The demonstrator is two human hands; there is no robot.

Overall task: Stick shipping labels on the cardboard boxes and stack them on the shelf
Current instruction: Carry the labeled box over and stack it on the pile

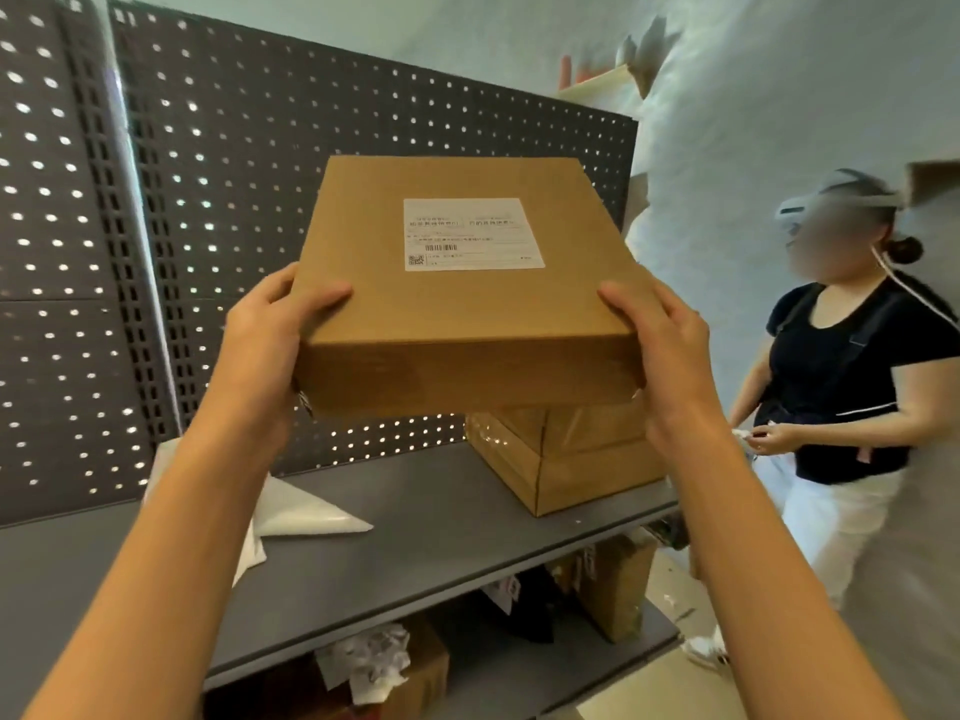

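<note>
I hold a flat brown cardboard box (pixel 457 314) up in the air in front of the shelf, its top facing me. A white shipping label (pixel 472 233) with a barcode and QR code is stuck on its top. My left hand (pixel 270 335) grips the near left corner, my right hand (pixel 660 340) the near right corner. Below and behind it, a stack of taped cardboard boxes (pixel 566 459) stands on the grey shelf board (pixel 415 532), toward its right end. The held box hides the stack's top.
A dark pegboard (pixel 218 200) backs the shelf. White plastic bags (pixel 306 511) lie on the board at left. The lower shelf (pixel 530 667) holds boxes and crumpled paper. A person in a black top (pixel 841 387) stands close at the right.
</note>
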